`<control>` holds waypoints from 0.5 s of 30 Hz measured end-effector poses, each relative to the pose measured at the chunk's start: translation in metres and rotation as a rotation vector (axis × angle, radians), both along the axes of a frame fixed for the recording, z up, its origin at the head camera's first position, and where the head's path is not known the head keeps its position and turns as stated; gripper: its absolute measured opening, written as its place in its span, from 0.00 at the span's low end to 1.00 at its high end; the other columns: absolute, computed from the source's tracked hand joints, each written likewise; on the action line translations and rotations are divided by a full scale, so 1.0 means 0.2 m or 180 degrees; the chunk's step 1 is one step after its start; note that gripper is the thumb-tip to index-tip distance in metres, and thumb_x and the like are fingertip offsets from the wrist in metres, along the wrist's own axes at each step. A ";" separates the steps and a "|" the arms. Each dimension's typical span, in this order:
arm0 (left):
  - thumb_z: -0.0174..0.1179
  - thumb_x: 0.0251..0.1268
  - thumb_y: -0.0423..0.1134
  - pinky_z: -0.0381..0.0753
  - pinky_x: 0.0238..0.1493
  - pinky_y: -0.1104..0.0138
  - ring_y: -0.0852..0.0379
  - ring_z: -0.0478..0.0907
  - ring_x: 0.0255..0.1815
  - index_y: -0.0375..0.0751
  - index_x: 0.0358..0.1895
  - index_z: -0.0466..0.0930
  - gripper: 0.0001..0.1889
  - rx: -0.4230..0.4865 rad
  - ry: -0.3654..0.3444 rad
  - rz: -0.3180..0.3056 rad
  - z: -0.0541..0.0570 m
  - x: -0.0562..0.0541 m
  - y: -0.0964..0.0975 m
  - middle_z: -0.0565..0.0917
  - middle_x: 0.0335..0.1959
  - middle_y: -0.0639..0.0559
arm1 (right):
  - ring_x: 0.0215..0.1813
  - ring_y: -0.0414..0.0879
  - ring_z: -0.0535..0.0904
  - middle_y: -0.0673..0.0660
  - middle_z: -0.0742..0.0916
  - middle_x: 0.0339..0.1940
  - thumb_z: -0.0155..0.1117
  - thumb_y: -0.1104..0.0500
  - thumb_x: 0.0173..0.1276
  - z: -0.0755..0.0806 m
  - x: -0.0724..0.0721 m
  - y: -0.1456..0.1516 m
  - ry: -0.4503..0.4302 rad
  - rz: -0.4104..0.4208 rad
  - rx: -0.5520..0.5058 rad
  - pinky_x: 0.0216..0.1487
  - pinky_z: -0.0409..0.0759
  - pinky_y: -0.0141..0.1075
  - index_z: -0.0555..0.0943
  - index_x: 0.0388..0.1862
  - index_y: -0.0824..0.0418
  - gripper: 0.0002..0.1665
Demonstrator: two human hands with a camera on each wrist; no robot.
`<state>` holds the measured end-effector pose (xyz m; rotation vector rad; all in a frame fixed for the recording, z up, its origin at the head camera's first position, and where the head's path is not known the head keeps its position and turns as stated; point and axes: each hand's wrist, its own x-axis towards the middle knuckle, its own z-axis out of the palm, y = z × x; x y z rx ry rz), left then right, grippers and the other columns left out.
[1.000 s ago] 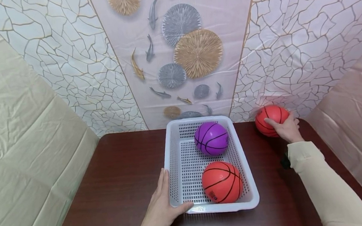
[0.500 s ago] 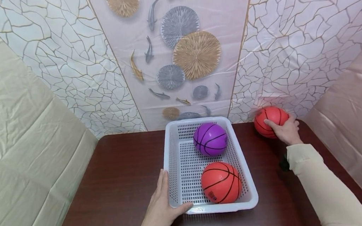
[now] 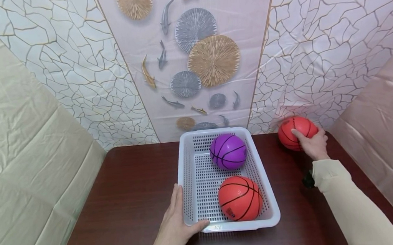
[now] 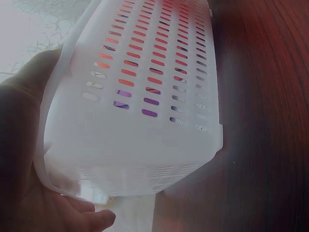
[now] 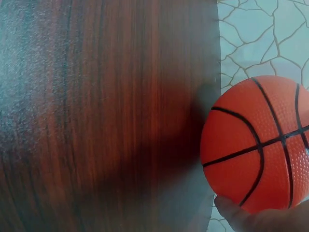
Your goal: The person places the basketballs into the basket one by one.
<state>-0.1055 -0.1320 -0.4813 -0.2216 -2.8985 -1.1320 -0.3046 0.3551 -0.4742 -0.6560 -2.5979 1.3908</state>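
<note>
At the far right corner of the table, my right hand (image 3: 314, 144) grips a red toy basketball (image 3: 295, 124), thumb on its near left side and fingers round its right side. In the right wrist view the ball (image 5: 256, 145) is near the table edge, with the thumb at its lower side; whether it touches the table cannot be told. My left hand (image 3: 173, 226) rests on the near left corner of a white perforated plastic basket (image 3: 182, 154), fingers straight along the left wall, thumb across the front rim. Inside sit a purple toy basketball (image 3: 228, 151) and another red one (image 3: 240, 198).
A dark red-brown wooden table (image 3: 126, 205) bears the basket. Behind it hangs a patterned wall cloth (image 3: 200, 80). Plain cloth walls (image 3: 39, 150) close in both sides. In the left wrist view the basket wall (image 4: 125, 140) fills the middle.
In the last half second my right hand has shifted slightly to the right with the red toy basketball. The left hand and the basket have stayed in place.
</note>
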 end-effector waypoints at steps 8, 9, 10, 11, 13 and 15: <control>0.65 0.43 0.74 0.63 0.61 0.37 0.35 0.57 0.71 0.46 0.79 0.38 0.66 -0.0026 0.0008 -0.0005 0.00 0.00 0.00 0.38 0.80 0.55 | 0.73 0.69 0.47 0.73 0.49 0.75 0.52 0.26 0.62 0.00 0.03 0.01 0.0116 -0.0066 -0.0278 0.67 0.57 0.63 0.31 0.78 0.60 0.66; 0.66 0.43 0.73 0.63 0.61 0.37 0.35 0.58 0.71 0.46 0.79 0.38 0.66 -0.0026 0.0005 -0.0005 0.00 0.00 0.00 0.38 0.80 0.55 | 0.74 0.69 0.47 0.73 0.49 0.75 0.52 0.26 0.62 0.01 0.04 0.02 0.0147 -0.0066 -0.0316 0.67 0.57 0.63 0.32 0.78 0.60 0.65; 0.66 0.43 0.73 0.63 0.61 0.37 0.35 0.58 0.71 0.46 0.79 0.38 0.66 -0.0022 0.0003 -0.0004 0.00 0.00 0.00 0.38 0.80 0.55 | 0.74 0.68 0.47 0.72 0.49 0.75 0.52 0.26 0.62 0.01 0.04 0.01 0.0182 -0.0066 -0.0351 0.68 0.56 0.62 0.32 0.78 0.60 0.65; 0.66 0.43 0.73 0.63 0.61 0.37 0.35 0.58 0.71 0.46 0.79 0.38 0.66 -0.0021 0.0000 -0.0002 0.00 0.00 0.00 0.38 0.80 0.55 | 0.74 0.67 0.47 0.71 0.49 0.76 0.53 0.26 0.62 0.02 0.04 0.01 0.0220 -0.0064 -0.0383 0.68 0.57 0.61 0.33 0.78 0.59 0.65; 0.66 0.43 0.73 0.64 0.61 0.38 0.36 0.58 0.71 0.46 0.79 0.38 0.66 -0.0021 0.0003 -0.0003 0.00 -0.01 0.00 0.38 0.80 0.56 | 0.74 0.65 0.48 0.69 0.50 0.76 0.54 0.27 0.63 0.03 0.05 0.00 0.0303 -0.0060 -0.0448 0.69 0.57 0.60 0.34 0.78 0.59 0.64; 0.66 0.42 0.73 0.64 0.61 0.38 0.36 0.58 0.71 0.46 0.79 0.38 0.66 -0.0023 0.0021 -0.0001 0.00 -0.01 0.00 0.38 0.80 0.55 | 0.74 0.64 0.50 0.68 0.51 0.77 0.54 0.28 0.63 0.04 0.05 -0.01 0.0401 -0.0069 -0.0470 0.69 0.57 0.58 0.35 0.79 0.59 0.62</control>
